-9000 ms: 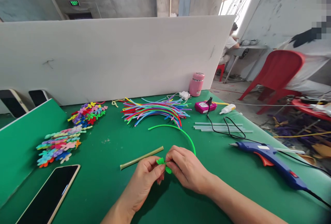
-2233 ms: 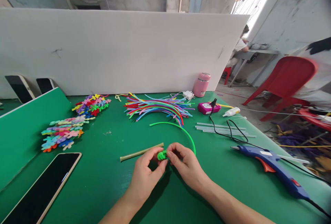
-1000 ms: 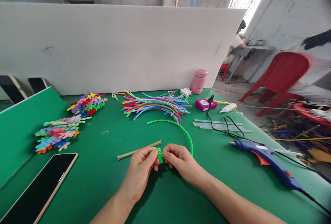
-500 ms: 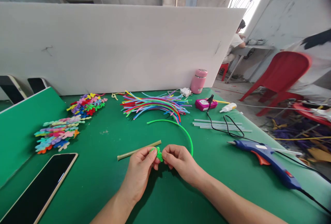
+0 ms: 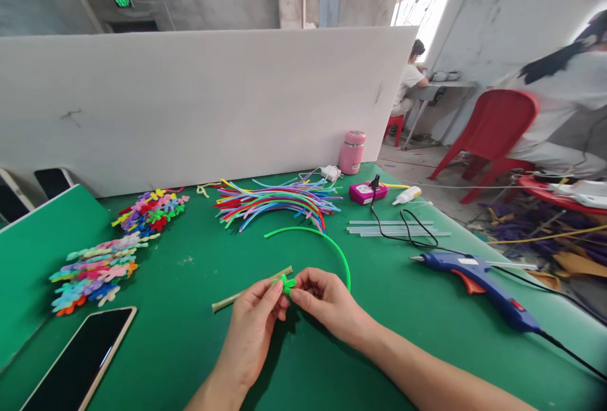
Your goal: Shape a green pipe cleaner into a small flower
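A small bright green pipe-cleaner flower (image 5: pixel 286 283) is pinched between the thumb and fingers of my left hand (image 5: pixel 251 332). My right hand (image 5: pixel 329 306) closes its thumb and fingertips on the flower's right side. Behind the right hand curves a long green pipe cleaner (image 5: pixel 334 248), its near end hidden by that hand. A thin tan stick (image 5: pixel 224 303) lies on the green table partly behind my left hand. Farther back rests a bundle of coloured pipe cleaners (image 5: pixel 270 203).
Finished pipe-cleaner flowers lie in two heaps (image 5: pixel 149 212), (image 5: pixel 95 272) at left, near a phone (image 5: pixel 80 360). At right are a blue glue gun (image 5: pixel 484 284), clear glue sticks (image 5: pixel 370 231), a magenta box (image 5: pixel 367 193) and a pink flask (image 5: pixel 352 153). A white panel (image 5: pixel 213 107) stands behind.
The view has swung slightly right and up. The green flower has turned, so its petals now show spread between my hands. Both hands keep their pinching pose.
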A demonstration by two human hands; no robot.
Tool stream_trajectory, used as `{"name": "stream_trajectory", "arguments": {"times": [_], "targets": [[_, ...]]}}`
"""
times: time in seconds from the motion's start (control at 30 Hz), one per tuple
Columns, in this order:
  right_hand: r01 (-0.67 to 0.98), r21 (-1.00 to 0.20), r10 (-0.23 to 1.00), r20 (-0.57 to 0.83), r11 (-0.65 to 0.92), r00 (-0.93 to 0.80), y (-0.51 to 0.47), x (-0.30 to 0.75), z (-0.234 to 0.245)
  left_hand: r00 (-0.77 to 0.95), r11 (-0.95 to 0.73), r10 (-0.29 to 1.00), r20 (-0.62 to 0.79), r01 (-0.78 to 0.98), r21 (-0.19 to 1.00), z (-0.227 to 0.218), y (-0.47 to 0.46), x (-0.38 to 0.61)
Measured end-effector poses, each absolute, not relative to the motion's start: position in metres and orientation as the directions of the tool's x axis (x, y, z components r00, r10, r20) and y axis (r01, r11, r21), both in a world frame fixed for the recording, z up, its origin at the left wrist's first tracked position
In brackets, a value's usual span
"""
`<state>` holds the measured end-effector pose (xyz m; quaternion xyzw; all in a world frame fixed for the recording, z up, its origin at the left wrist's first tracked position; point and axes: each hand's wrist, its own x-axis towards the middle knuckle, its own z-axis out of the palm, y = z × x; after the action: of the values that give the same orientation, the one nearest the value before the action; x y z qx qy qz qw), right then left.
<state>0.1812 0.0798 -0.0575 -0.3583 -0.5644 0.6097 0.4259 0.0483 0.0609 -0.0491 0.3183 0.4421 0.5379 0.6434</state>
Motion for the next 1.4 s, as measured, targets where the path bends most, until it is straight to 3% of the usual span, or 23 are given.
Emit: {"name": "stream_trajectory", "arguments": {"times": [0.2,0.47,0.6,1.0,1.23,1.4], "targets": [[-0.039,-0.999,0.924,0.049,0.037,-0.379,0.079,0.180,-0.056,0.025,0.242,0.966,-0.256,-0.427,0.871,-0.049,0.061,0.049],[-0.129,-0.991,0.882,0.100,0.045,-0.461,0.078,0.181,-0.049,0.055,0.255,0.964,-0.261,-0.467,0.847,-0.048,0.061,0.049],[-0.097,-0.995,0.926,0.056,0.021,-0.374,0.079,0.181,-0.056,0.037,0.207,0.977,-0.210,-0.388,0.898,-0.051,0.062,0.046],[-0.029,-0.994,0.940,0.109,0.106,-0.324,0.079,0.180,-0.056,-0.047,0.100,0.993,-0.106,-0.125,0.987,-0.047,0.059,0.047],[-0.184,-0.974,0.911,0.192,0.131,-0.366,0.080,0.183,-0.059,0.115,0.181,0.980,-0.163,-0.163,0.970,-0.050,0.060,0.044],[-0.144,-0.968,0.892,0.247,0.207,-0.378,0.080,0.186,-0.059,0.238,0.294,0.944,-0.228,-0.301,0.907,-0.047,0.060,0.043]]}}
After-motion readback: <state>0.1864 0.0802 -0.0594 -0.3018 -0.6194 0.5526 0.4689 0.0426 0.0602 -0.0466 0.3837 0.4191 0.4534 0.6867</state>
